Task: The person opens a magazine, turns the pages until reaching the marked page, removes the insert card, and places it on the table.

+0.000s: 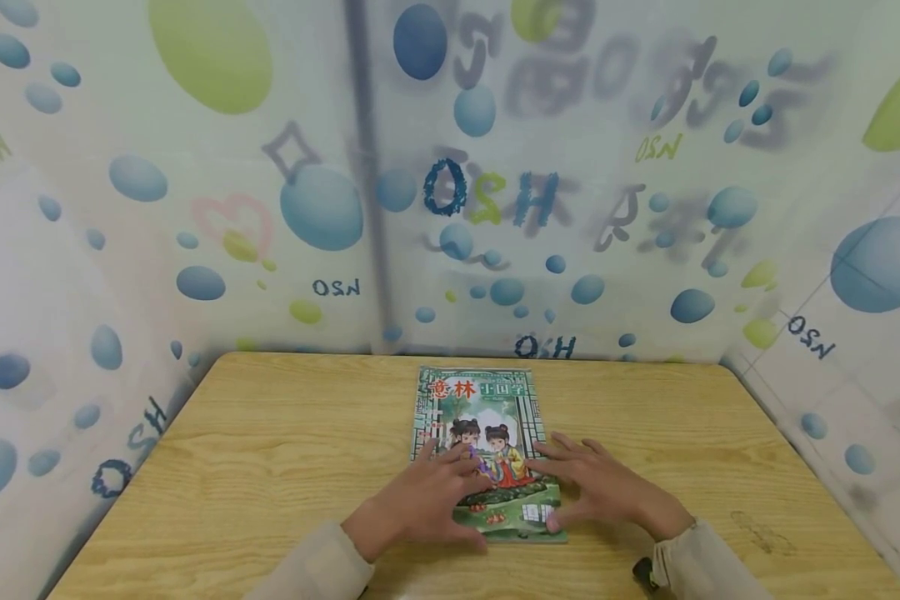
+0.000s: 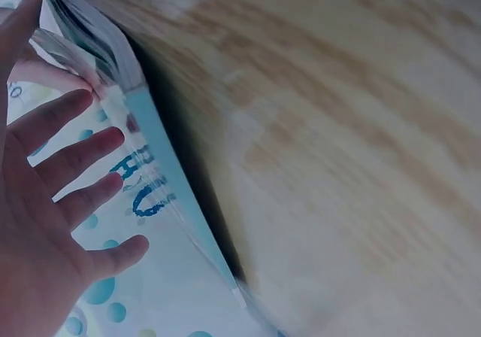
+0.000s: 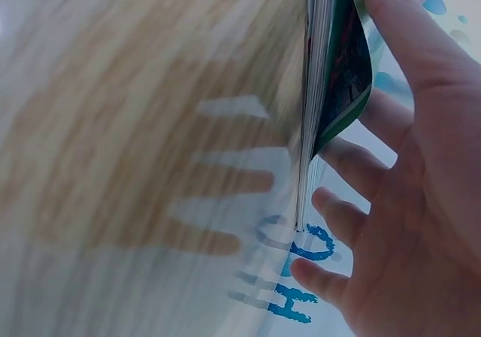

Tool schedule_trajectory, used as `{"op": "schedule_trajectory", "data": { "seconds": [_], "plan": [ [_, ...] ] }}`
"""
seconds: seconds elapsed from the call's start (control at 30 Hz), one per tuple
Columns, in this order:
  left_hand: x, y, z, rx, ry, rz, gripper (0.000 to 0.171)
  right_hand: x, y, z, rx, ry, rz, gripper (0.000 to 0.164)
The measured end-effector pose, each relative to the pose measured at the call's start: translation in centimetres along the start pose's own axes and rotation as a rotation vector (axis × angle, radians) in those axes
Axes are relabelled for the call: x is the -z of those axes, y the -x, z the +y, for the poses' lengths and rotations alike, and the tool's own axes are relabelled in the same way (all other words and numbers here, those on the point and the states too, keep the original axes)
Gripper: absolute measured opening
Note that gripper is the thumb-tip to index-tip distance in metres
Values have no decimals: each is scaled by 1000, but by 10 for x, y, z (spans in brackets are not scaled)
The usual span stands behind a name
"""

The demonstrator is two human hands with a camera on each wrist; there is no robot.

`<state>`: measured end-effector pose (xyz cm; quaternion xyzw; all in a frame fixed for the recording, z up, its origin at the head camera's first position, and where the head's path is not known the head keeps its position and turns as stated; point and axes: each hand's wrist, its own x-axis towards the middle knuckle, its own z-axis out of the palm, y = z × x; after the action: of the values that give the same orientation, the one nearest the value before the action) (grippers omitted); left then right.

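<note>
A children's magazine (image 1: 487, 417) with a green illustrated cover and red title characters lies on the table, its top toward the back edge. Over its lower left side spreads my left hand (image 1: 427, 504), fingers extended; in the left wrist view the same hand (image 2: 52, 209) shows separated fingers beside the magazine's page edge (image 2: 124, 59). My right hand (image 1: 607, 483) is at the right edge, its thumb by the lower right part of the cover. From the right wrist, the cover (image 3: 353, 89) bows away from the pages, near the fingers of my right hand (image 3: 417, 194).
The wooden table (image 1: 292, 442) has a glossy, reflecting top and a dark scribbled mark (image 1: 761, 533) at right. Curtains (image 1: 300, 325) printed with blue and green bubbles enclose it at the back and both sides. A dark band (image 1: 645, 573) is near the right cuff.
</note>
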<state>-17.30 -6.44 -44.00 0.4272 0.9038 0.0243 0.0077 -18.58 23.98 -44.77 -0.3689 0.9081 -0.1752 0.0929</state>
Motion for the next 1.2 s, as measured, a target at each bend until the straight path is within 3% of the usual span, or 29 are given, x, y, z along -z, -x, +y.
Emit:
{"op": "schedule_trajectory", "data": {
  "seconds": [0.37,0.53,0.73,0.83,1.0,1.2],
  "plan": [
    [8,0,-4,-41,43,19,72,1,0,2,-8,-24,4,81],
    [10,1,-3,-72,47,47,69,7,6,5,-30,-128,30,86],
    [14,6,-2,-135,36,151,75,16,11,7,-111,-245,105,66],
    [16,7,-1,-182,31,227,80,18,11,7,-173,-238,159,61],
    [18,6,1,-245,-57,344,79,14,10,7,-242,-110,196,66],
    [22,10,2,-275,-295,386,67,5,6,6,-167,-11,187,70]
  ]
}}
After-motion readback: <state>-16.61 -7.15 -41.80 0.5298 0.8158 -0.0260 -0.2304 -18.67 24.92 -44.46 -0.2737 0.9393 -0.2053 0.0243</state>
